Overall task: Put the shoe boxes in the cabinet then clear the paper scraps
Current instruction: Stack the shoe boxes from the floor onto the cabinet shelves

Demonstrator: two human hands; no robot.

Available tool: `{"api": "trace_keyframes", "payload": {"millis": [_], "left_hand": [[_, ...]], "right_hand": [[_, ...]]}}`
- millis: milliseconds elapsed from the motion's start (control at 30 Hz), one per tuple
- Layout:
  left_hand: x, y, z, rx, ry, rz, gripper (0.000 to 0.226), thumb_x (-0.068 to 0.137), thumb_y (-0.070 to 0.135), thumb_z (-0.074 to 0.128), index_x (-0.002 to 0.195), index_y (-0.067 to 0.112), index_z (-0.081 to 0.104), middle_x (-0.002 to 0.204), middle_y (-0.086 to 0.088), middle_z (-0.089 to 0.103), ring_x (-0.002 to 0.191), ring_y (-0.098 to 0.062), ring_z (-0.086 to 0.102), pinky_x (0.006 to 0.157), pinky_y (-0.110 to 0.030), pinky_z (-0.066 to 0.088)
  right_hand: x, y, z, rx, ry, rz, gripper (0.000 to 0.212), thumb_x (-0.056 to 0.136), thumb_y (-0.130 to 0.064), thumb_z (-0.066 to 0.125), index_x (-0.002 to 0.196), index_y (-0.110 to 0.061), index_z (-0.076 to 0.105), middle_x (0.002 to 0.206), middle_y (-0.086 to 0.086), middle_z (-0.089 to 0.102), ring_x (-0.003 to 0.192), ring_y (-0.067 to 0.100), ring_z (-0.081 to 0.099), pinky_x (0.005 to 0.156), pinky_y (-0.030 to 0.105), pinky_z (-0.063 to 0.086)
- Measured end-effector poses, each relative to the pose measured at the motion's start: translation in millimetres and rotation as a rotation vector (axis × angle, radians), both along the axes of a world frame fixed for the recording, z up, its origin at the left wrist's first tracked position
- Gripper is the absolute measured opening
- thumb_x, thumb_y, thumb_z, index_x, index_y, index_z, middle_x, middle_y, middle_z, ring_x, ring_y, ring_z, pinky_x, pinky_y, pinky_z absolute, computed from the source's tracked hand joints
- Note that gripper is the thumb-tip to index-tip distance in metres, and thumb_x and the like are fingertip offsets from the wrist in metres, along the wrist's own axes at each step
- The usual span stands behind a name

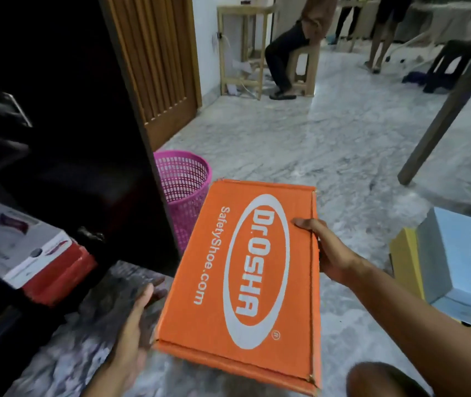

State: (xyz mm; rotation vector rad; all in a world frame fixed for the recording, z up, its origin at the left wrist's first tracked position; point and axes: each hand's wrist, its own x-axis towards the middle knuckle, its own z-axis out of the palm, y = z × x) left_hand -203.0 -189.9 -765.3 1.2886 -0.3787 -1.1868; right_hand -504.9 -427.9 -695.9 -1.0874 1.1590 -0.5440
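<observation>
An orange shoe box (245,282) with a white oval logo is held flat above the marble floor, in front of me. My right hand (331,253) grips its right edge, thumb on the lid. My left hand (139,319) presses against the box's left side, fingers spread along and under it. To the left stands the dark cabinet (71,138), its door open. A white and red shoe box (28,250) lies on a low shelf inside. At the right, a pale blue shoe box (463,259) rests on a stack with a yellow box (406,259).
A pink mesh waste basket (184,190) stands on the floor just past the cabinet's edge. A dark table leg (440,121) slants at the right. Further back a person (294,53) sits on a wooden stool beside a wooden door (157,67). My knee (383,379) shows at the bottom.
</observation>
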Motion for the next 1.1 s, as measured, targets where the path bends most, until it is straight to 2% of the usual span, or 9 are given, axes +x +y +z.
{"api": "trace_keyframes", "payload": {"millis": [133, 233, 367, 533, 633, 833, 933, 1000, 1100], "left_hand": [[39.6, 11.7, 49.7, -0.057, -0.086, 0.067, 0.101, 0.043, 0.077, 0.085, 0.128, 0.026, 0.068, 0.128, -0.012, 0.071, 0.107, -0.02, 0.072, 0.086, -0.037, 0.059], [64.7, 23.8, 90.8, -0.073, -0.096, 0.105, 0.076, 0.066, 0.07, 0.077, 0.133, 0.038, 0.064, 0.139, -0.012, 0.063, 0.132, -0.034, 0.058, 0.099, -0.05, 0.05], [93.2, 52.5, 135.5, -0.125, -0.274, 0.082, 0.068, 0.065, 0.083, 0.069, 0.124, 0.049, 0.067, 0.132, 0.015, 0.069, 0.123, -0.01, 0.063, 0.098, -0.035, 0.05], [129.3, 104.2, 170.2, -0.078, -0.36, 0.137, 0.065, 0.079, 0.061, 0.067, 0.116, 0.008, 0.074, 0.115, -0.026, 0.073, 0.105, -0.04, 0.071, 0.1, -0.055, 0.053], [150.7, 134.5, 186.3, -0.096, -0.318, 0.258, 0.046, 0.088, 0.051, 0.062, 0.093, 0.009, 0.081, 0.097, -0.026, 0.075, 0.079, -0.03, 0.075, 0.078, -0.042, 0.061], [177.3, 176.7, 234.9, -0.206, -0.374, 0.64, 0.064, 0.067, 0.059, 0.068, 0.109, 0.011, 0.077, 0.117, -0.026, 0.073, 0.099, -0.035, 0.07, 0.105, -0.056, 0.049], [181.5, 189.8, 262.0, -0.267, -0.334, 0.827, 0.065, 0.075, 0.067, 0.064, 0.116, 0.019, 0.075, 0.113, -0.012, 0.078, 0.108, -0.031, 0.07, 0.103, -0.052, 0.051], [189.4, 193.8, 280.3, -0.331, -0.262, 0.962, 0.067, 0.07, 0.069, 0.066, 0.117, 0.023, 0.074, 0.112, -0.007, 0.078, 0.109, -0.033, 0.07, 0.094, -0.045, 0.056], [200.8, 198.1, 314.0, -0.441, -0.257, 1.13, 0.066, 0.066, 0.071, 0.07, 0.111, 0.022, 0.068, 0.101, 0.002, 0.073, 0.08, -0.022, 0.068, 0.055, -0.023, 0.053]], "right_hand": [[24.7, 37.6, 33.2, -0.013, -0.18, 0.202, 0.063, 0.084, -0.047, 0.071, 0.138, -0.013, 0.063, 0.127, 0.023, 0.072, 0.107, 0.038, 0.075, 0.089, 0.051, 0.062], [56.4, 66.6, 58.2, -0.012, -0.257, 0.334, 0.068, 0.075, -0.039, 0.075, 0.132, -0.004, 0.066, 0.121, 0.027, 0.073, 0.095, 0.035, 0.078, 0.076, 0.042, 0.064], [115.4, 91.9, 79.5, -0.065, -0.267, 0.476, 0.065, 0.08, -0.035, 0.072, 0.138, -0.006, 0.061, 0.123, 0.027, 0.072, 0.101, 0.038, 0.076, 0.085, 0.047, 0.063], [186.7, 124.1, 102.4, -0.105, -0.333, 0.65, 0.056, 0.089, -0.034, 0.065, 0.14, -0.01, 0.059, 0.124, 0.024, 0.073, 0.104, 0.037, 0.075, 0.087, 0.048, 0.062], [220.3, 138.6, 113.2, -0.164, -0.344, 0.706, 0.067, 0.091, -0.049, 0.068, 0.148, -0.015, 0.053, 0.136, 0.02, 0.068, 0.122, 0.04, 0.068, 0.103, 0.055, 0.055], [246.4, 134.3, 127.2, 0.015, -0.562, 0.61, 0.119, 0.056, -0.084, 0.079, 0.154, -0.025, 0.048, 0.143, 0.021, 0.063, 0.135, 0.043, 0.058, 0.12, 0.062, 0.034], [251.0, 152.7, 137.3, 0.199, -0.858, 0.515, 0.091, 0.079, -0.082, 0.06, 0.149, -0.023, 0.057, 0.154, 0.028, 0.048, 0.139, 0.046, 0.05, 0.12, 0.065, 0.03], [260.0, 168.3, 135.3, 0.213, -0.95, 0.491, 0.071, 0.087, -0.08, 0.051, 0.141, -0.036, 0.064, 0.146, 0.022, 0.059, 0.13, 0.037, 0.061, 0.108, 0.062, 0.047], [284.8, 199.4, 141.0, -0.046, -0.764, 0.296, 0.091, 0.071, -0.077, 0.072, 0.145, -0.025, 0.059, 0.123, 0.012, 0.075, 0.089, 0.014, 0.079, 0.065, 0.029, 0.065]]}}
